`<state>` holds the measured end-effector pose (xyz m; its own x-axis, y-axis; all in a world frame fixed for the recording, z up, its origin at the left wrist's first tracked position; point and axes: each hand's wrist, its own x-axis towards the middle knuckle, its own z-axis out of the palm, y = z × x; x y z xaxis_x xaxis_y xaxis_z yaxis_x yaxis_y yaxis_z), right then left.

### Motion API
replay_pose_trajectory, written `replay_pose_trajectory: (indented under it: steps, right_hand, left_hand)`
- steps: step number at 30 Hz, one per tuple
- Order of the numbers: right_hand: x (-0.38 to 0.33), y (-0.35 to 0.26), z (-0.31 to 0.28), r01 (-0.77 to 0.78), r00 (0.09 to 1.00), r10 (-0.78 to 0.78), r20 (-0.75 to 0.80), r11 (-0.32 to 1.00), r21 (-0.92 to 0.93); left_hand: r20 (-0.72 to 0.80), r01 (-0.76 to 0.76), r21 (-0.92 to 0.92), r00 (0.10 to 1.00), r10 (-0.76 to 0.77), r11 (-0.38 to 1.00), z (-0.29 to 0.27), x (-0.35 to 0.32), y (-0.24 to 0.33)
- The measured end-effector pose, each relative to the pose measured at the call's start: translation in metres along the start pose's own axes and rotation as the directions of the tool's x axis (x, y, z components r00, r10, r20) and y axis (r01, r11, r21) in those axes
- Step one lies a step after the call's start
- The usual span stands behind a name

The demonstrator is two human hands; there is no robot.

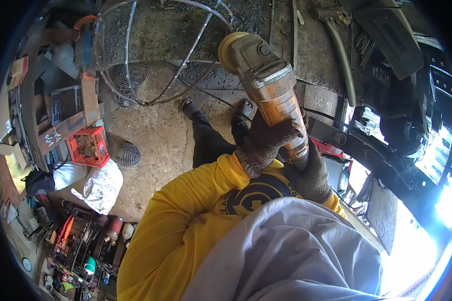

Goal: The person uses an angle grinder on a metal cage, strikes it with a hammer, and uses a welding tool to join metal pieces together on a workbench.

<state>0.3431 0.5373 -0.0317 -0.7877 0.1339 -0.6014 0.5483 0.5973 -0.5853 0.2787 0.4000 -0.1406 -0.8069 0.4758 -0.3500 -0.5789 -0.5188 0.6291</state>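
I hold an angle grinder up in front of me with both gloved hands. My left hand wraps the worn orange-grey body from the left side. My right hand grips the rear end of the tool lower down. The grinder's head with a yellowish disc points up and away from me. My yellow sleeves and grey cloth fill the lower middle of the view. My two dark shoes stand on the concrete floor below the tool.
A round wire cage frame stands on the floor ahead. A red crate, a small wire dome and a white sack lie left. Shelves with clutter sit lower left; a dark workbench with tools runs along the right.
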Motion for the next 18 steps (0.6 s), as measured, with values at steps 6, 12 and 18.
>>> replay_pose_trajectory:
  steps: [6,12,18]
  right_hand:
    - [0.002,0.000,0.002,-0.009,1.000,0.009,0.004,1.000,0.025]
    - [0.005,0.010,0.007,0.050,0.999,-0.049,-0.022,0.998,0.033]
    - [0.008,-0.006,0.009,-0.021,0.999,0.020,-0.028,1.000,-0.023]
  left_hand:
    - [0.008,-0.025,0.078,1.000,0.025,0.997,-0.004,0.002,-0.004]
    - [-0.009,-0.010,0.003,1.000,0.010,1.000,-0.005,0.002,-0.002]
    - [-0.101,-0.058,-0.068,0.994,0.051,0.996,-0.008,0.005,-0.007]
